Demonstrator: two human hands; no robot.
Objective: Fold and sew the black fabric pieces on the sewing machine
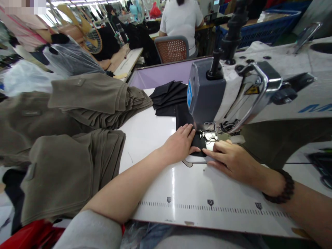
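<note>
A small black fabric piece (183, 116) lies under the presser foot (209, 136) of a sewing machine (207, 90). My left hand (181, 141) rests flat on it, fingers stretched toward the foot and thumb near its front edge. From the other side my right hand (230, 157) reaches in. Its index fingertip touches the front right corner of the black piece, with the thumb held apart below and other fingers bent beside the needle plate. Behind, a fanned stack of black pieces (168, 98) sits on the white table (150, 138). The needle itself is hard to make out.
Stacks of olive-brown fabric pieces (62, 169) cover the left side. Olive fabric (275, 138) hangs under the machine arm. A printed ruler scale (210, 206) runs along the front edge. Beyond are a lilac trough (160, 76), a chair (172, 49) and a seated person (180, 22).
</note>
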